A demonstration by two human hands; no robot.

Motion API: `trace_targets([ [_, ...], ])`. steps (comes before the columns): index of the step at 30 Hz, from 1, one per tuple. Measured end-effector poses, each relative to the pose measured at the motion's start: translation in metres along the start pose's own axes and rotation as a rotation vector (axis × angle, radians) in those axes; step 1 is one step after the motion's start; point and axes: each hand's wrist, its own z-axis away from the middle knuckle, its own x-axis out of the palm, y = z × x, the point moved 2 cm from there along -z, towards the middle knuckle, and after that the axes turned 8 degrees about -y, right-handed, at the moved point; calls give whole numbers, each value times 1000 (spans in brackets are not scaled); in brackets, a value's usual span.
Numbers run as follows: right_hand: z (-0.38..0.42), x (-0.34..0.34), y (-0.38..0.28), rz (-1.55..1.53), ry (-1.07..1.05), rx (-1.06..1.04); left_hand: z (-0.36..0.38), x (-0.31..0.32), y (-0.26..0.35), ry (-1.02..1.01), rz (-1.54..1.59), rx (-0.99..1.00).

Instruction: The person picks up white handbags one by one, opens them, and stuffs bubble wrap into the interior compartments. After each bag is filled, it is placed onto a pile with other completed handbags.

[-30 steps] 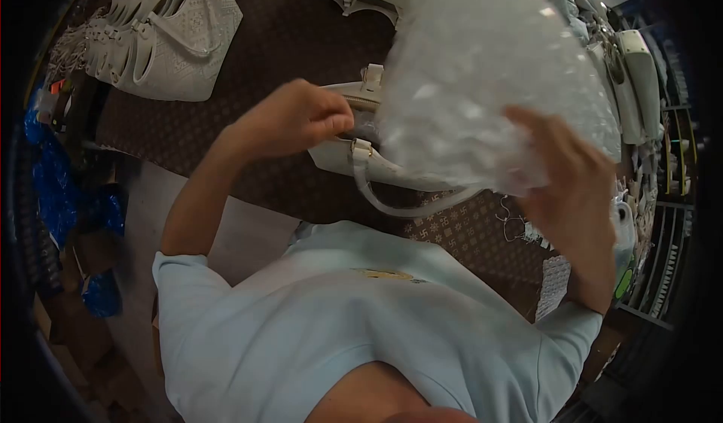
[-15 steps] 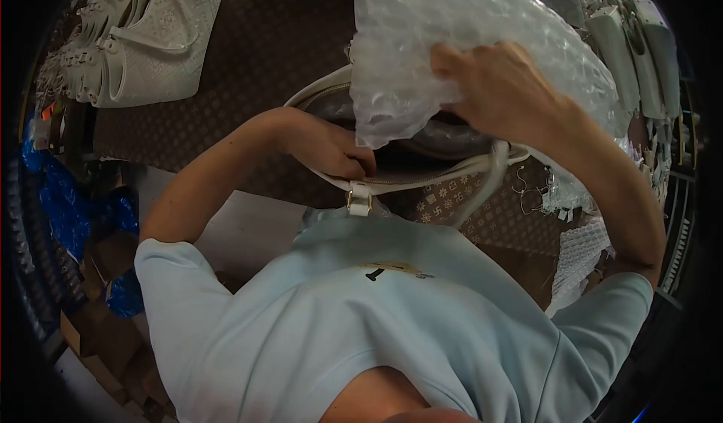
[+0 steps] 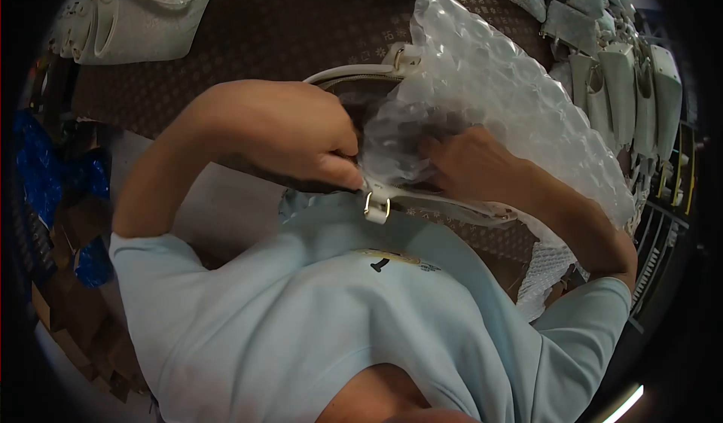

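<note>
A white handbag with gold buckles lies open against my front, its mouth facing up. My left hand is closed at the left part of the near rim, thumb and fingers pinching the edge beside a buckled strap tab. A large clear bubble wrap sheet hangs over the far right side, and its lower left part is down in the mouth. My right hand is closed on this wrap at the opening; its fingertips are partly hidden in the plastic. The bag's inside is mostly covered.
Several white handbags stand in a row at the far left. More white bags are grouped at the right. Blue plastic and cardboard lie low on the left. Another bubble wrap piece hangs near my right elbow.
My right hand has brought the bubble wrap down into the bag's mouth. My left hand has come out of the opening onto the rim. The camera view has shifted a little.
</note>
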Motion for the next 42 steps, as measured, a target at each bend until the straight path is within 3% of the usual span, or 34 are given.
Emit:
trace_targets([
  [2, -6, 0, 8, -37, 99, 98, 23, 9, -6, 574, -265, 83],
  [4, -12, 0, 9, 12, 93, 51, 20, 23, -26, 1167, -411, -49],
  [6, -19, -3, 4, 71, 87, -21, -6, 32, -53, 1144, 209, -91],
  [8, -20, 1, -7, 79, 28, 127, -32, 35, -62, 1103, 307, -86],
  [11, -48, -6, -27, -88, 16, 179, -31, 33, -57, 1113, 354, -162],
  [12, -56, 10, -22, 3, 103, 85, -36, 35, -56, 1099, 368, -162],
  [15, -86, 26, -21, -83, 74, 87, -41, 31, -55, 1163, 273, -158],
  [22, -108, 74, -10, -857, -103, 183, -37, 25, -49, 1050, 297, -154],
  [26, -93, 72, -10, -920, -121, 199, -40, 23, -50, 1059, 256, -154],
  [28, -71, 34, -31, -807, -220, 210, -45, 25, -50, 1074, 222, -155],
  [30, -66, 17, -44, -1393, -75, 330, -46, 24, -49, 1087, 180, -159],
  [32, -88, 32, -47, -1531, 11, 330, -45, 24, -45, 1087, 248, -145],
  [36, -169, 87, -29, -2422, -65, -241, -44, 27, -41, 1095, 226, -164],
  [38, -163, 90, -23, -2196, -66, -18, -42, 25, -39, 1044, 192, -198],
  [41, -129, 84, -21, -1841, -39, 300, -45, 28, -40, 1121, 122, -197],
  [42, -101, 45, -31, -1422, -242, 322, -46, 28, -39, 1127, 122, -182],
])
